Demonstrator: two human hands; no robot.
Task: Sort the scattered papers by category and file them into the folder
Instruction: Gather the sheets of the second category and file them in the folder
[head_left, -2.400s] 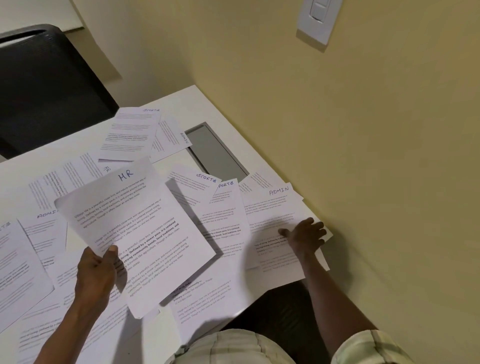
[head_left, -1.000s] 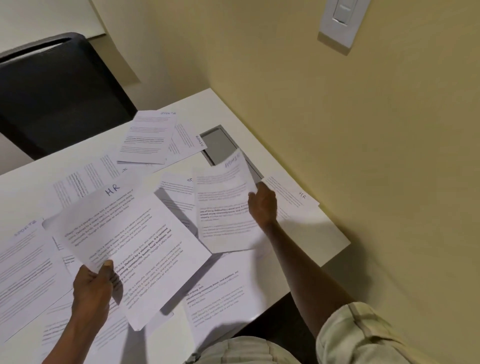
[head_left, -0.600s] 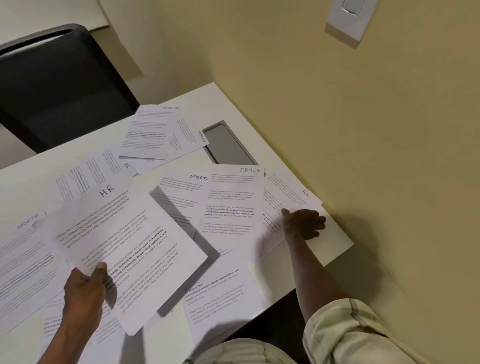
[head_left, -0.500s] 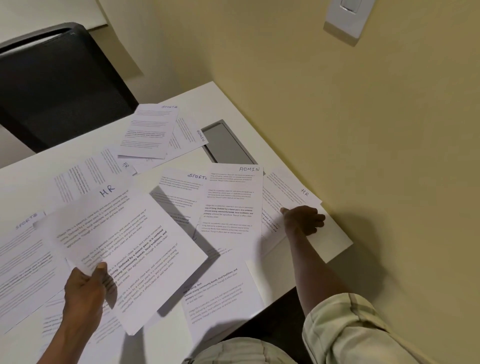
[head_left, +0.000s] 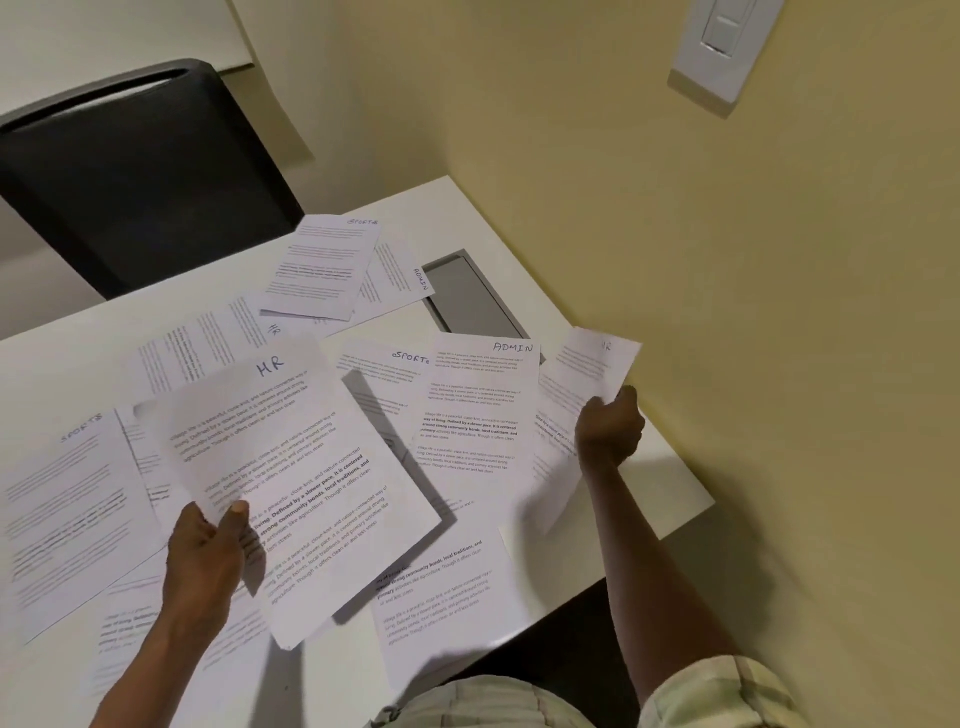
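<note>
My left hand (head_left: 208, 551) holds a printed sheet marked HR (head_left: 301, 467) above the white desk, thumb on its lower left edge. My right hand (head_left: 610, 428) grips another sheet marked HR (head_left: 587, 384) by its right edge and lifts it off the desk near the wall. Between them lie a sheet marked ADMIN (head_left: 475, 415) and one marked SPORTS (head_left: 387, 376). More labelled sheets are scattered: a SPORTS sheet (head_left: 322, 267) at the back, an ADMIN sheet (head_left: 400, 275) under it, a SPORTS sheet (head_left: 67, 499) at the left. No folder is in view.
The white desk (head_left: 670, 499) ends close to the yellow wall at the right. A grey cable hatch (head_left: 472, 301) is set into it at the back. A black chair (head_left: 140, 176) stands behind the desk. A light switch (head_left: 719, 47) is on the wall.
My right hand set the ADMIN sheet down in the middle, then took hold of the HR sheet by the wall and raised it. My left hand kept its HR sheet.
</note>
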